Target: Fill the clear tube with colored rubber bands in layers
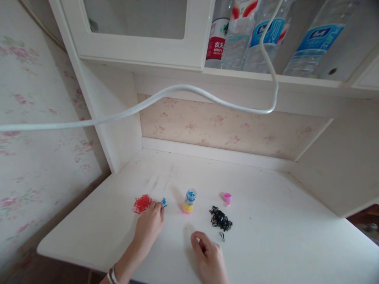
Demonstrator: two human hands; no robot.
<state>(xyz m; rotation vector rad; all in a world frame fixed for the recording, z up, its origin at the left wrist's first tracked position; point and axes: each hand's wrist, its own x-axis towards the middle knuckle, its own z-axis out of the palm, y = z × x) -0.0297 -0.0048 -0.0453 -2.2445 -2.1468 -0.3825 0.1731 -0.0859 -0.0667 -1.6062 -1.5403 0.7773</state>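
Note:
My left hand (149, 223) rests on the white desk (266, 221), fingers curled, fingertips touching a few blue rubber bands (163, 202) beside a pile of red rubber bands (142, 203). My right hand (209, 256) lies curled near the front edge, fingers pinched together; what they hold is hidden. A single black band (222, 236) lies just right of it, below a pile of black rubber bands (220, 218). A small clear bottle (189, 200) with blue bands inside stands upright on a yellow base between the piles. A pink cap (227, 197) lies to its right.
A white cable (183, 90) sags across the view above the desk. An overhead shelf holds several water bottles (266, 35). A cabinet door (133, 31) hangs at upper left. Floral wallpaper covers the left wall and back panel.

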